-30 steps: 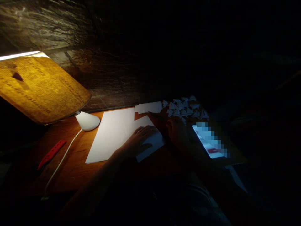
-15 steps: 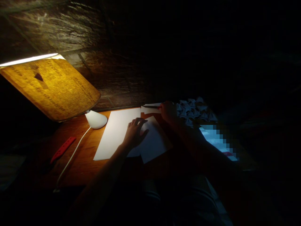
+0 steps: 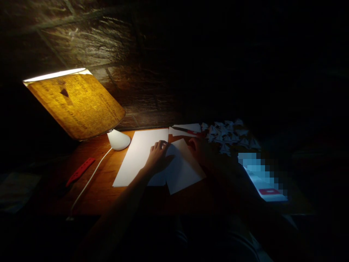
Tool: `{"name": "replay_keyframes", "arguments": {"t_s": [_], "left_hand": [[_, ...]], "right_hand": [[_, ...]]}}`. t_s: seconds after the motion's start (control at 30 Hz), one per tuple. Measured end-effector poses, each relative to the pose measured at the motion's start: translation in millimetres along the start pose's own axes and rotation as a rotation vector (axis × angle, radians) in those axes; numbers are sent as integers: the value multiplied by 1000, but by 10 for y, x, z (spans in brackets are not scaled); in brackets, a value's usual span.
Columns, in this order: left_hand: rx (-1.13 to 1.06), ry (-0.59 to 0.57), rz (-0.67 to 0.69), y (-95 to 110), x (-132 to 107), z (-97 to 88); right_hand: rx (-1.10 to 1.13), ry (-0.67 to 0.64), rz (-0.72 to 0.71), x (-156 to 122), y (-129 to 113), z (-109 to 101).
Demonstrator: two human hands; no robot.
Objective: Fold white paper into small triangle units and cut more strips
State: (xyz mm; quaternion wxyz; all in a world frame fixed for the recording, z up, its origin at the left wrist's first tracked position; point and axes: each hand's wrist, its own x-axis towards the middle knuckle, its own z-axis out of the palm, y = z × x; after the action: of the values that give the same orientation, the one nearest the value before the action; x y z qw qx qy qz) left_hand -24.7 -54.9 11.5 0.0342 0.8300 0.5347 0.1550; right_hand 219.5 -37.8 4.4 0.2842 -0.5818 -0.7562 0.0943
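Note:
My left hand (image 3: 158, 154) lies over a white paper sheet (image 3: 139, 156) and the edge of a smaller, turned sheet (image 3: 180, 174). Its fingers are apart and slightly bent, holding nothing. At the upper right edge of the smaller sheet is my right hand (image 3: 197, 147), dimly lit, with curled fingers, a gap between them and nothing visible in them. Just beyond it, a slim tool with a dark blade and red handle (image 3: 195, 133) rests on paper pieces (image 3: 192, 127); its exact kind is unclear.
A lit lamp (image 3: 118, 140) with a print-covered shade stands at the left, its white cord (image 3: 89, 182) crossing the wooden table (image 3: 100, 198). A red strip (image 3: 81, 170) lies further left. Several folded paper pieces (image 3: 225, 133) and a glowing screen (image 3: 268, 191) are at the right. A stone wall (image 3: 109, 47) rises behind.
My right hand has let go of the red-handled tool and come back toward the smaller sheet. My left hand stays on the paper, fingers a little more bent. The view has shifted left.

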Motion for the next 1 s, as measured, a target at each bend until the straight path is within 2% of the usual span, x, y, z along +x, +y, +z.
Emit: {"name": "replay_keyframes", "arguments": {"t_s": [0.17, 0.43, 0.6, 0.73, 0.9, 1.0], "left_hand": [[-5, -20, -24, 2, 28, -28], [-34, 4, -18, 2, 64, -52], [-23, -2, -18, -3, 70, -57], [-47, 2, -12, 43, 64, -99], [-175, 49, 61, 129, 35, -148], [-217, 39, 99, 158, 22, -142]], "right_hand": [[62, -25, -49, -45, 62, 29], [-51, -61, -138, -75, 40, 19], [-81, -48, -126, -91, 16, 19], [-89, -94, -97, -95, -55, -52], [-102, -145, -58, -95, -112, -135], [-69, -145, -48, -90, -114, -147]]}}
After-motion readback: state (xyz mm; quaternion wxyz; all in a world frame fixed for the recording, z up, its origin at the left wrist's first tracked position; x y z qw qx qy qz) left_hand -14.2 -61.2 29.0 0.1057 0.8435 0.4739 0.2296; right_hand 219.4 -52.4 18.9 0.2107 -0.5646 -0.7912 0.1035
